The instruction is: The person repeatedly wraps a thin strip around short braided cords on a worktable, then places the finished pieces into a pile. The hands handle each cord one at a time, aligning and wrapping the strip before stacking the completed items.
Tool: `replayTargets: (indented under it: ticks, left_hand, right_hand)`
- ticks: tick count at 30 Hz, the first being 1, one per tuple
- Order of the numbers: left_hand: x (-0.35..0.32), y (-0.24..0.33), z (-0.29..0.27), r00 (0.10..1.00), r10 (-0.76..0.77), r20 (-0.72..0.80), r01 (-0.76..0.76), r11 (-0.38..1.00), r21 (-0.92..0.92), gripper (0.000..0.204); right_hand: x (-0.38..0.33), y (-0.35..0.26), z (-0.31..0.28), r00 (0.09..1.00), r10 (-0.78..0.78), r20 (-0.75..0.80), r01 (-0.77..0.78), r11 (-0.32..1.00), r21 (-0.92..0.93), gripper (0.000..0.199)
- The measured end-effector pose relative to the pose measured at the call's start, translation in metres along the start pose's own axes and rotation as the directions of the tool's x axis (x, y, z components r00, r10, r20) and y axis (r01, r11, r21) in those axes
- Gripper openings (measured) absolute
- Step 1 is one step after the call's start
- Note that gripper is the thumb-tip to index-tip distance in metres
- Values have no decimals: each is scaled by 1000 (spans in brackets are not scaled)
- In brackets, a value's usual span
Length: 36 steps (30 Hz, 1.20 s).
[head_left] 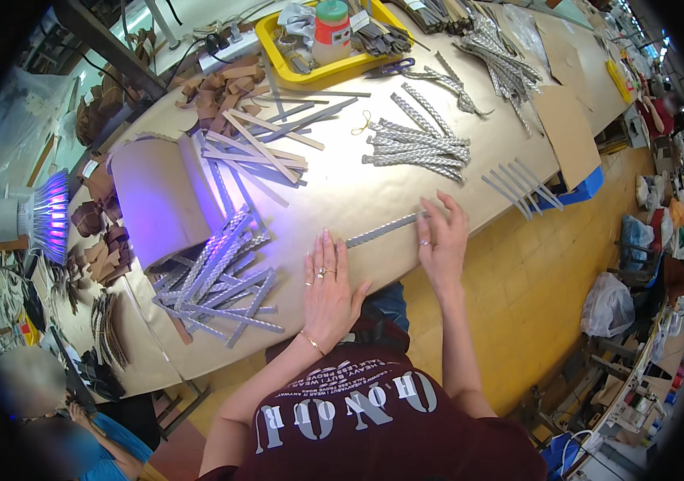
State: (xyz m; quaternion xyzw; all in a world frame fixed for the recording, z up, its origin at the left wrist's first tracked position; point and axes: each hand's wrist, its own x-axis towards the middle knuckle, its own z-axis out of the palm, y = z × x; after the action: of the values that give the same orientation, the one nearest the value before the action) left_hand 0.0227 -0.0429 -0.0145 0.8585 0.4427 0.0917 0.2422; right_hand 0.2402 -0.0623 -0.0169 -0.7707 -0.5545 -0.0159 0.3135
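Observation:
A silver-grey braided strip (382, 231) lies slantwise on the paper-covered table between my hands. My left hand (327, 276) rests flat, fingers stretched and side by side, at the strip's left end, covering that end. At the other end, my right hand (443, 240) pinches the strip between thumb and fingers. A heap of similar braided strips (222, 293) lies left of my left hand. Beyond my hands is a neater bundle of braided strips (418, 148). Several plain grey strips (522, 188) lie spread at the table edge, right of my right hand.
A purple-lit curved brown block (153, 200) stands at left, near a lamp (45, 216). Flat strips (258, 148) and brown scraps (226, 92) lie behind it. At the back sits a yellow tray (302, 76) holding a jar (331, 36). Another person (93, 433) is at lower left.

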Motion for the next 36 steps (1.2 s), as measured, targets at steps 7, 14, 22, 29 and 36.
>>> replayTargets:
  ticks: [7,14,22,29,36]
  left_hand:
    - [22,-2,-12,950,-29,-310,-44,973,-226,72]
    - [26,8,-39,922,-352,-161,-46,311,-949,59]
    - [29,11,-98,959,-272,82,66,-68,-995,37]
    - [19,-14,-111,900,-214,379,330,-231,-915,30]
    - [27,-5,-114,988,-98,117,132,162,-978,37]
  right_hand:
    - [12,-6,-17,953,-14,304,39,996,-77,22]
    - [10,-45,-45,765,267,586,-628,511,587,16]
    - [14,-105,-59,731,21,682,-544,620,565,16]
    - [9,-114,-67,764,-239,599,-240,756,608,19]
    - [6,-105,-59,671,-75,738,-511,675,533,27]
